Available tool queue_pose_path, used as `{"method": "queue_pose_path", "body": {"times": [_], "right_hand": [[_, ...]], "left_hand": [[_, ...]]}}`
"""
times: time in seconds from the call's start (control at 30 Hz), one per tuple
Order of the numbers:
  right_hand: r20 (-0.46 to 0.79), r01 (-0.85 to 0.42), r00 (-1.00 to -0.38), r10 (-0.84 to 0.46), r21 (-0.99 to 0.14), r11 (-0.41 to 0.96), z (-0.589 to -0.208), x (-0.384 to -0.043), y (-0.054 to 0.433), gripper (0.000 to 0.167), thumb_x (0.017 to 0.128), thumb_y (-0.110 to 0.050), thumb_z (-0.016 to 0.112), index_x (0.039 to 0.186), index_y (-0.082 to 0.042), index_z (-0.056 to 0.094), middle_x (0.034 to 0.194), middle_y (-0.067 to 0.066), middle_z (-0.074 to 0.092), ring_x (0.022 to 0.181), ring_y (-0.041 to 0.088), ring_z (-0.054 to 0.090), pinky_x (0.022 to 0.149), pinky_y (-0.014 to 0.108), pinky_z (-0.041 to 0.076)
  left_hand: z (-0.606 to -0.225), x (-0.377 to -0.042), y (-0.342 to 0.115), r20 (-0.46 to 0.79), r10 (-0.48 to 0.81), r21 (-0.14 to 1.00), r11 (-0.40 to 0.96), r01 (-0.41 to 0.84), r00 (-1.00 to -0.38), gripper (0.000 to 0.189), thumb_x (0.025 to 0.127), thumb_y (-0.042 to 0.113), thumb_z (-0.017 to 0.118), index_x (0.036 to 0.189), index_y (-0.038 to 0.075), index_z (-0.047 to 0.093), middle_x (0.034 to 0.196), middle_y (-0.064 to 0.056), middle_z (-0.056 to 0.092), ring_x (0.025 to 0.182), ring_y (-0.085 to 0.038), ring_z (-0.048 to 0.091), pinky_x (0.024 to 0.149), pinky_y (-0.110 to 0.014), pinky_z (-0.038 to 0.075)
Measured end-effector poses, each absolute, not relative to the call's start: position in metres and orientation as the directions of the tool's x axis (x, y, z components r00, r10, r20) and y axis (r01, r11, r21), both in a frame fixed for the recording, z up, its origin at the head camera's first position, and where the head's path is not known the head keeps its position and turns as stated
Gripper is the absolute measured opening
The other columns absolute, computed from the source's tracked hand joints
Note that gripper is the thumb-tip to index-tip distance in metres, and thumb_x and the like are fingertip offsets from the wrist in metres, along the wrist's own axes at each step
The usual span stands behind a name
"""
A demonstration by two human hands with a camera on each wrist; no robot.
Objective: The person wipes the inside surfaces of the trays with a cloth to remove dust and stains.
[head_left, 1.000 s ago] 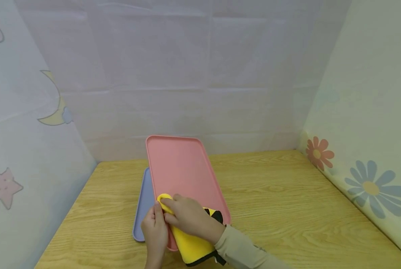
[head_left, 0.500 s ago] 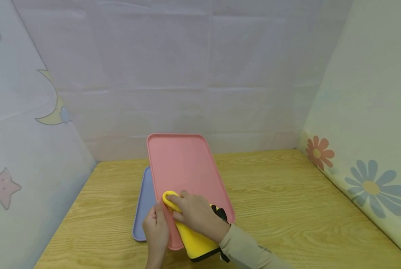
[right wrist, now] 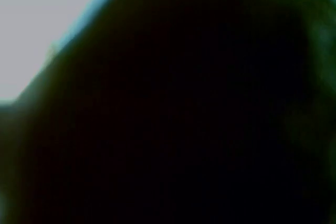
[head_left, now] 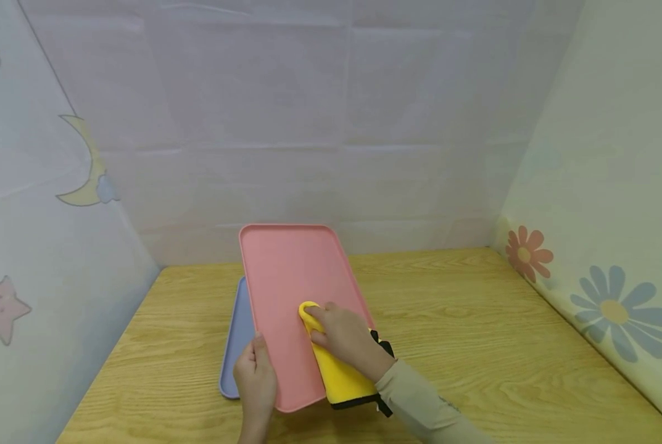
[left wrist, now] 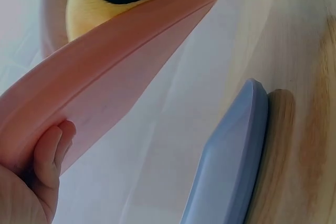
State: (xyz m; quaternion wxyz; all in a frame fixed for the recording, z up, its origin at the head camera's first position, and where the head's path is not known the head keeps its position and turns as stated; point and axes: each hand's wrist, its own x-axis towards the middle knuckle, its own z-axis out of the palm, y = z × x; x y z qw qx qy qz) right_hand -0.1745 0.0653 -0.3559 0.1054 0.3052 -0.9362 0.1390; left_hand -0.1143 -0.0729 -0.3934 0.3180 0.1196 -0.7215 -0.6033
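A pink rectangular tray (head_left: pixel 292 265) is held up at a tilt, its inner face toward me. My left hand (head_left: pixel 255 376) grips its left rim near the lower corner, thumb on the front. In the left wrist view, fingers (left wrist: pixel 47 150) of that hand curl against the tray's underside. My right hand (head_left: pixel 347 339) holds a yellow cloth (head_left: pixel 339 376) with black edging against the tray's inner face, right of the middle; the cloth's lower part hangs past the tray's bottom edge. Something dark fills nearly all of the right wrist view.
A blue tray (head_left: pixel 235 345) lies on the wooden table (head_left: pixel 464 345) behind and left of the pink one, partly covered by it in the head view. A pale sheet (head_left: pixel 286 123) backs the table, and printed sheets (head_left: pixel 614 185) flank both sides.
My right hand has moved the cloth from the pink tray's left rim rightward and slightly up across its face. The left hand keeps its grip, and the tray has shifted only a little.
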Motion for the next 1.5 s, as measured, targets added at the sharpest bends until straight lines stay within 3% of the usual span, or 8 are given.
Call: {"method": "queue_pose_path", "body": {"times": [0.33, 0.57, 0.7, 0.87, 1.0, 1.23, 1.5], "right_hand": [[0.239, -0.501, -0.862, -0.447, -0.269, 0.822, -0.365, -0.190, 0.088, 0.036, 0.082, -0.015, 0.059, 0.117, -0.007, 0.056, 0.101, 0.014, 0.059, 0.072, 0.020, 0.052, 0.054, 0.030, 0.040], [0.240, -0.460, -0.884, -0.402, -0.287, 0.840, -0.373, -0.201, 0.102, 0.036, 0.078, -0.012, 0.060, 0.113, -0.004, 0.058, 0.096, 0.013, 0.061, 0.069, 0.021, 0.053, 0.053, 0.030, 0.039], [0.212, -0.420, -0.904, -0.372, -0.279, 0.863, -0.375, -0.206, 0.110, 0.038, 0.078, -0.014, 0.060, 0.115, -0.006, 0.058, 0.102, 0.013, 0.061, 0.077, 0.024, 0.056, 0.056, 0.032, 0.041], [0.160, -0.373, -0.927, -0.340, -0.289, 0.881, -0.374, -0.208, 0.115, 0.038, 0.078, -0.014, 0.061, 0.116, -0.007, 0.057, 0.100, 0.014, 0.061, 0.074, 0.023, 0.054, 0.056, 0.034, 0.041], [0.137, -0.356, -0.934, -0.330, -0.307, 0.883, -0.374, -0.209, 0.117, 0.038, 0.078, -0.014, 0.061, 0.116, -0.006, 0.058, 0.102, 0.014, 0.061, 0.075, 0.022, 0.054, 0.059, 0.033, 0.042], [0.139, -0.364, -0.931, -0.336, -0.403, 0.840, -0.376, -0.209, 0.117, 0.038, 0.079, -0.012, 0.060, 0.115, -0.003, 0.058, 0.103, 0.016, 0.060, 0.071, 0.021, 0.050, 0.059, 0.031, 0.040], [0.143, -0.386, -0.920, -0.365, -0.487, 0.783, -0.374, -0.205, 0.109, 0.032, 0.081, -0.009, 0.059, 0.112, -0.001, 0.058, 0.081, 0.009, 0.055, 0.053, 0.014, 0.040, 0.050, 0.024, 0.036]], "left_hand": [[-0.392, -0.113, -0.073, 0.333, -0.570, 0.939, 0.276, 0.207, -0.751, 0.042, 0.096, 0.018, 0.040, 0.061, -0.002, 0.051, 0.049, -0.002, 0.045, 0.042, -0.006, 0.039, 0.038, -0.022, 0.034], [-0.390, -0.112, -0.073, 0.321, -0.567, 0.944, 0.253, 0.210, -0.759, 0.043, 0.096, 0.019, 0.040, 0.060, -0.002, 0.050, 0.049, -0.001, 0.044, 0.042, -0.006, 0.038, 0.037, -0.022, 0.033], [-0.390, -0.112, -0.073, 0.322, -0.569, 0.943, 0.259, 0.207, -0.756, 0.044, 0.096, 0.020, 0.040, 0.058, 0.000, 0.047, 0.048, 0.002, 0.040, 0.042, -0.006, 0.036, 0.037, -0.022, 0.031], [-0.391, -0.113, -0.074, 0.354, -0.561, 0.931, 0.288, 0.225, -0.748, 0.044, 0.096, 0.019, 0.041, 0.056, 0.001, 0.045, 0.047, 0.003, 0.039, 0.041, -0.005, 0.036, 0.035, -0.022, 0.030], [-0.390, -0.114, -0.074, 0.372, -0.546, 0.924, 0.295, 0.243, -0.751, 0.042, 0.096, 0.018, 0.041, 0.061, -0.001, 0.052, 0.048, -0.001, 0.044, 0.041, -0.005, 0.039, 0.035, -0.022, 0.032], [-0.388, -0.114, -0.075, 0.357, -0.544, 0.927, 0.307, 0.216, -0.759, 0.043, 0.097, 0.020, 0.040, 0.060, -0.001, 0.050, 0.048, 0.000, 0.042, 0.041, -0.005, 0.037, 0.036, -0.022, 0.032], [-0.386, -0.116, -0.078, 0.353, -0.554, 0.928, 0.313, 0.204, -0.754, 0.046, 0.096, 0.020, 0.040, 0.055, 0.001, 0.044, 0.047, 0.003, 0.039, 0.039, -0.005, 0.035, 0.035, -0.022, 0.030]]}}
